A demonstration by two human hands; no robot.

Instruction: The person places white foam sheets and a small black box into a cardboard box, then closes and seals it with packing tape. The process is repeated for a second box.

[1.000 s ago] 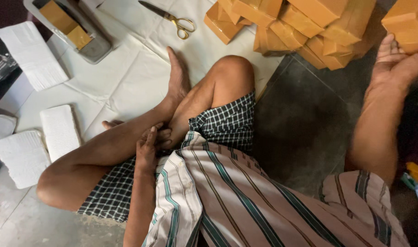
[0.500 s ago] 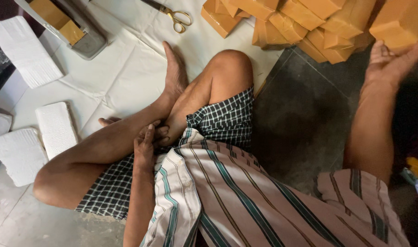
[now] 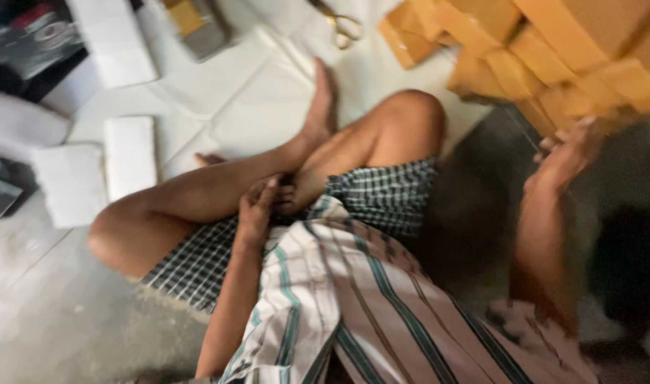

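1. Far right: heaped tan cardboard boxes (image 3: 552, 50), flat and blurred.
2. Far left: white foam slabs (image 3: 129, 156) on pale sheeting, beside scissors (image 3: 342, 27) with yellow handles.
3. Right hand (image 3: 563, 160) raised just below the box heap, fingers loosely spread, touching its lowest edge; grip unclear through blur.
4. Left hand (image 3: 257, 210) resting near the crossed ankle, loosely curled, empty.

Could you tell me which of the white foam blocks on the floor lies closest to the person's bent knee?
The upright narrow white block, just above the left knee. The squarer block sits farther left, and the long one lies near the top edge.
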